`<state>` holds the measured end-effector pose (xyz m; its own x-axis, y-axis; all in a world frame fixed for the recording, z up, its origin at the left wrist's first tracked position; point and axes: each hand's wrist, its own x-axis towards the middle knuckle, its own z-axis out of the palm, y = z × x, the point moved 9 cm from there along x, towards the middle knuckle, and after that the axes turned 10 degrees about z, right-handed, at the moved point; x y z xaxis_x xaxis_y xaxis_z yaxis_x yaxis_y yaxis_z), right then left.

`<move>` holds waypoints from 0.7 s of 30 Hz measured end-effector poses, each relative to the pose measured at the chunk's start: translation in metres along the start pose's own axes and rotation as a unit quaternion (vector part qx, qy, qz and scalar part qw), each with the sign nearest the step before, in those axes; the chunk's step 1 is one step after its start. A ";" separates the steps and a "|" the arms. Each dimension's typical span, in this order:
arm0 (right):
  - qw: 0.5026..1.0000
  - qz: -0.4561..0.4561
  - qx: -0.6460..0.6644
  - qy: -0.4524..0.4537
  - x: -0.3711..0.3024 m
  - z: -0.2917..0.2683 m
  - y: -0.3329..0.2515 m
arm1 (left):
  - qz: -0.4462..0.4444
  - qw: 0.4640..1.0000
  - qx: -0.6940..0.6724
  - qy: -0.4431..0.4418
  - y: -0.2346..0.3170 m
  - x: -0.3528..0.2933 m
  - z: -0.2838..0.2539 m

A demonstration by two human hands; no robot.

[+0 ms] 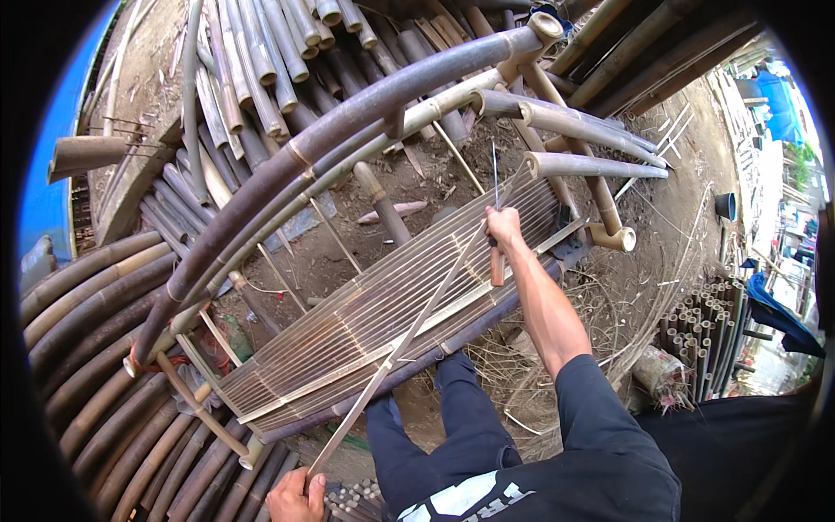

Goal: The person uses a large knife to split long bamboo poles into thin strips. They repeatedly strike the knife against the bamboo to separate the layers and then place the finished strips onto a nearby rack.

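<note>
My left hand (296,498) is closed round the lower end of a long flat bamboo strip (389,364) at the bottom edge. The strip slants up to the right across a slatted bamboo bench seat (348,326), its far end at my right hand (503,228). That fist grips a knife (497,266) with a brown handle; the narrow blade points away from me. Whether those fingers also pinch the strip is hidden. Around the seat stands a bench frame of thick dark bamboo poles (348,111), with a curved backrest rail and armrests at the right.
Stacked bamboo poles (261,52) lie beyond the frame, and curved poles (96,304) are piled at left. Loose fibre shavings (600,331) litter the ground near my right arm. Cut bamboo tubes (704,331) and a dark bucket (725,206) stand at right.
</note>
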<state>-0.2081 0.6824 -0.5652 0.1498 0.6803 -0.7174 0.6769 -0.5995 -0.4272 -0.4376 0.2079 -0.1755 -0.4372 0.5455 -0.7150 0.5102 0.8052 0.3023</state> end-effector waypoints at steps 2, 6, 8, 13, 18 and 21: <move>1.000 0.000 0.007 0.008 0.009 -0.007 0.004 | 0.044 0.998 0.016 0.042 0.006 0.011 -0.007; 0.999 -0.003 -0.006 0.035 0.014 -0.020 0.001 | 0.070 0.996 0.044 0.041 0.009 0.034 -0.016; 0.996 -0.035 -0.030 0.078 0.012 -0.030 -0.008 | 0.115 0.991 0.013 0.072 0.004 0.048 -0.022; 0.985 -0.047 -0.100 0.134 -0.002 -0.037 -0.027 | 0.149 0.981 -0.018 0.122 -0.046 0.107 -0.017; 0.932 -0.251 -0.234 0.118 -0.072 0.026 -0.043 | 0.135 0.987 0.055 0.071 -0.144 0.253 0.047; 0.837 -0.446 -0.318 0.001 -0.135 0.119 -0.033 | 0.114 0.986 0.101 0.061 -0.218 0.323 0.102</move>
<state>-0.3364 0.5604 -0.5197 -0.6185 0.7385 -0.2686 0.7666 0.4921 -0.4125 -0.6145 0.1854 -0.5368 -0.3732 0.7408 -0.5585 0.7374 0.6022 0.3059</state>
